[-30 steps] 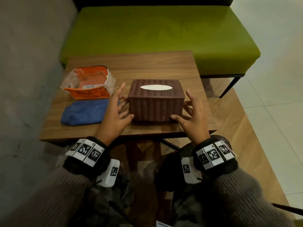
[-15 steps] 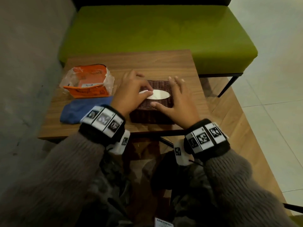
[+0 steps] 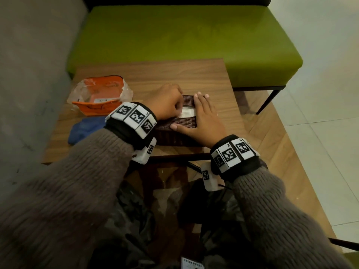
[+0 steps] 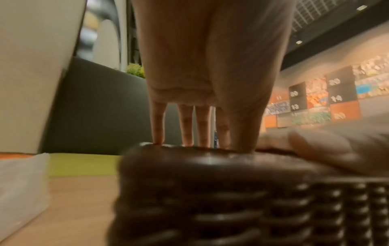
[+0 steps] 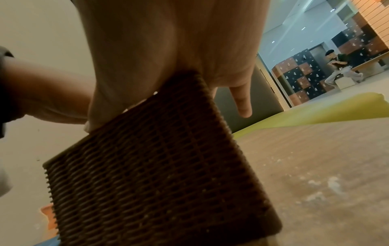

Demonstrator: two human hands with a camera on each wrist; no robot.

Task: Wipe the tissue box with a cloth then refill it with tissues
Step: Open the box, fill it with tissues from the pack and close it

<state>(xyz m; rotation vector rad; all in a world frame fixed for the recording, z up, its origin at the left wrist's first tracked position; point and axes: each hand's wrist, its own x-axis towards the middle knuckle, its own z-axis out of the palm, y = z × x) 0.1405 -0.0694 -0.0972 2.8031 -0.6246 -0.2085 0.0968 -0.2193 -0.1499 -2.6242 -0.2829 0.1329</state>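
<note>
A brown woven tissue box (image 3: 174, 135) (image 4: 210, 199) (image 5: 157, 166) stands near the front edge of the wooden table (image 3: 174, 74). White tissue (image 3: 187, 113) shows in its top slot. My left hand (image 3: 167, 105) (image 4: 210, 66) is over the slot's left end, with straight fingertips touching the box top. Whether it pinches the tissue is hidden. My right hand (image 3: 206, 121) (image 5: 168, 41) lies flat on the right half of the top, thumb along the front rim. A blue cloth (image 3: 85, 129) lies left of the box, with neither hand on it.
An opened orange tissue pack (image 3: 101, 96) (image 4: 21, 183) in clear wrap sits at the table's left, behind the cloth. A green bench (image 3: 184, 35) stands beyond the table and a grey wall (image 3: 29, 74) runs along the left. A person sits far off in the right wrist view.
Both hands rose from the box's sides onto its top. Since half a second ago the left hand slid further over the slot and the right hand settled flat.
</note>
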